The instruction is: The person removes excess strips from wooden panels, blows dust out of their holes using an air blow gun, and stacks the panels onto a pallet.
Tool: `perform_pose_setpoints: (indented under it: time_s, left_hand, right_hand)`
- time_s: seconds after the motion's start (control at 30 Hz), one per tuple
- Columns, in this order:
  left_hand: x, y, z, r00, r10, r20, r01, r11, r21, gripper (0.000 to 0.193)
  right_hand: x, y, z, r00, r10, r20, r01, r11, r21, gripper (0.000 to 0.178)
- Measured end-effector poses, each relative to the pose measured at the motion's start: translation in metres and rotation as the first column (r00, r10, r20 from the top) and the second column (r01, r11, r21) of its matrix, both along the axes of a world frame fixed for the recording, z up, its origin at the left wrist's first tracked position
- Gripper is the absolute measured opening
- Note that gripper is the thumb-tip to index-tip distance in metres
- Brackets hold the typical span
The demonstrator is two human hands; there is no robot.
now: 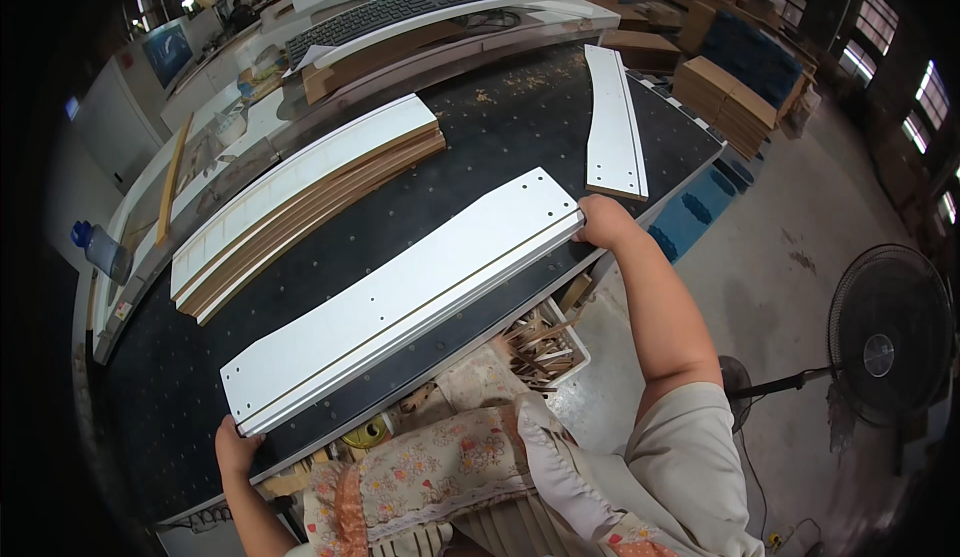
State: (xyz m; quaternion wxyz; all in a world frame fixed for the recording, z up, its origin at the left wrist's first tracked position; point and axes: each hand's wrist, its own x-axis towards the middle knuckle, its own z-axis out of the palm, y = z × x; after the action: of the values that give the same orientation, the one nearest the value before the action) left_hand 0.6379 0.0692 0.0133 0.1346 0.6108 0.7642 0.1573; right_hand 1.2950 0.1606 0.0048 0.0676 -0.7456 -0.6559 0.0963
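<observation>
A long white board with small drilled holes and a groove along its near side lies slantwise over the black table, and another white edge shows beneath it. My left hand is closed round its near left corner. At the far right end, my right hand grips the corner, its fingertips partly hidden by the board. Beyond it lies a stack of white-faced panels with brown edges. A single white drilled panel lies apart at the table's right end.
The black worktable is dotted with small studs and has sawdust at the back. Behind it stand a keyboard and monitor. A box of wood offcuts sits below the front edge. A floor fan stands at right, near stacked cardboard.
</observation>
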Motion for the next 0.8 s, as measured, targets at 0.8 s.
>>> perform_pose_setpoints:
  time_s: [0.8]
  left_hand:
    - [-0.005,-0.001,-0.002,1.0,0.024,0.006,-0.024,1.0,-0.007,0.034]
  right_hand:
    - [-0.009,0.015,0.027,0.994,-0.018,0.112,0.045,0.969,-0.244,0.038]
